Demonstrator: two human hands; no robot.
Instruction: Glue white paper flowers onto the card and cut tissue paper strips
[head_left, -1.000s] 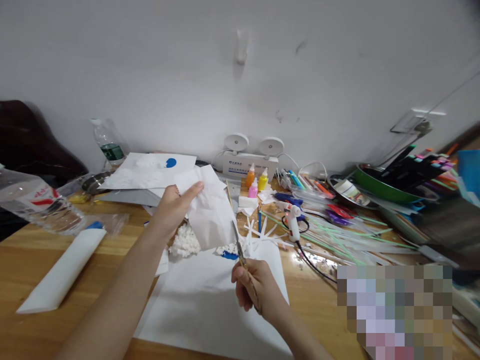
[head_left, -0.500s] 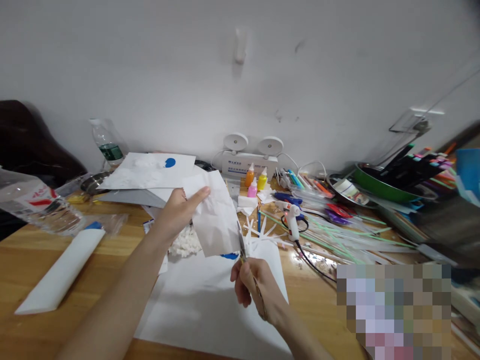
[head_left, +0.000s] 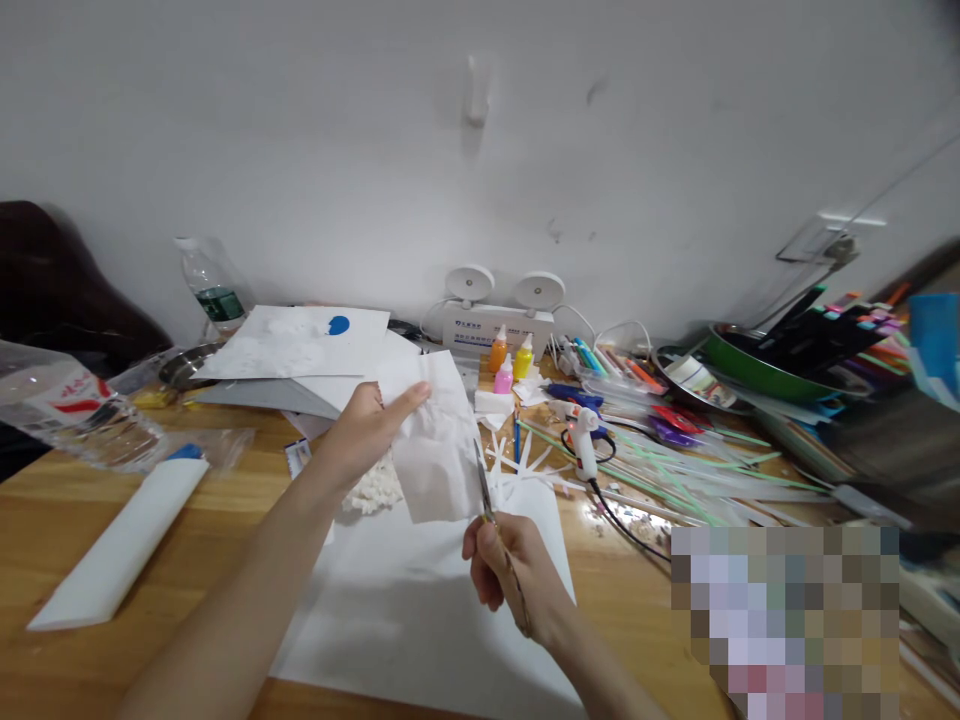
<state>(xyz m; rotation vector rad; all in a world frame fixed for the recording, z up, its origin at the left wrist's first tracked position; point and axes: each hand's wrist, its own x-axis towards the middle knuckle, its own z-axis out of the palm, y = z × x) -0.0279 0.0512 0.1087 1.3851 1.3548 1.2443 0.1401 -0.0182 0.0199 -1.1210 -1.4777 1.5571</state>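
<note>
My left hand (head_left: 379, 425) pinches a thin, wrinkled white sheet of tissue paper (head_left: 439, 460) by its upper left side, thumb on top. In my right hand (head_left: 510, 565) is a pair of scissors (head_left: 484, 480), its blades pointing up along the right edge of the tissue paper. Both are held above a large white sheet of paper (head_left: 405, 620) lying on the wooden table. A crumpled white tissue clump (head_left: 375, 490) sits on that sheet, partly hidden behind the held paper.
A rolled white paper (head_left: 124, 550) and a large water bottle (head_left: 82, 410) lie at left. Small paint bottles (head_left: 502, 375) stand before a white emergency light (head_left: 495, 325). A white glue gun (head_left: 583, 440) with its cord and several straws (head_left: 690, 465) spread across the right.
My left hand and the tissue paper have shifted slightly right and down. The scissors remain at the paper's right edge, and my right hand has hardly moved.
</note>
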